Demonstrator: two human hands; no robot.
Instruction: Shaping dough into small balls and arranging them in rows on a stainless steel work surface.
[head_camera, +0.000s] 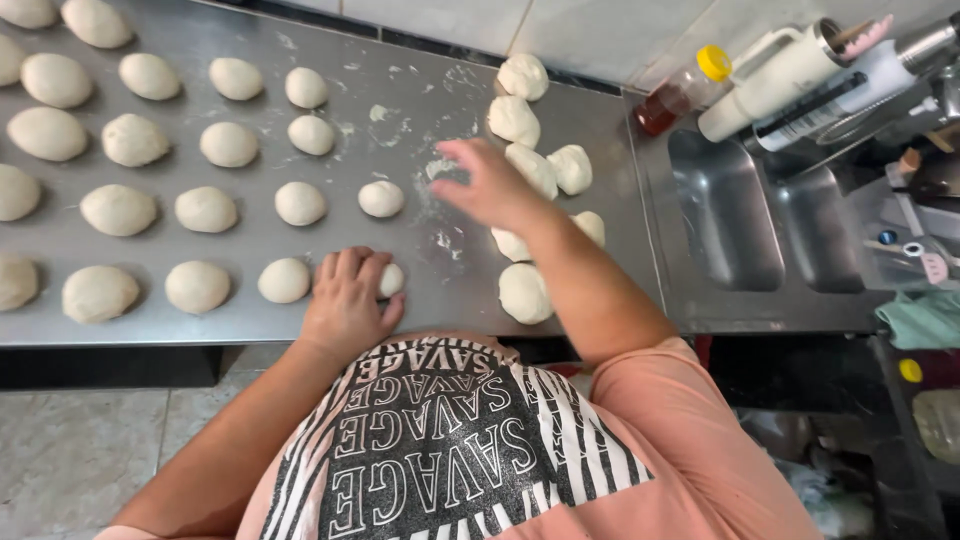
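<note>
My left hand (347, 297) is cupped over a dough ball (391, 279) near the front edge of the steel table (400, 120); only the ball's right side shows past my fingers. My right hand (488, 183) hovers open above the table, fingers spread, blurred, just left of a pile of rough dough pieces (530, 165). It holds nothing. Rows of rounded dough balls (205, 209) cover the table to the left, the nearest being a small ball (381, 198) between my two hands.
Two steel sink basins (727, 215) lie to the right. Behind them stand a bottle with a yellow cap (688, 88) and a white jug (775, 75). A green cloth (925, 318) sits at the far right. Tiled floor shows below the table's front edge.
</note>
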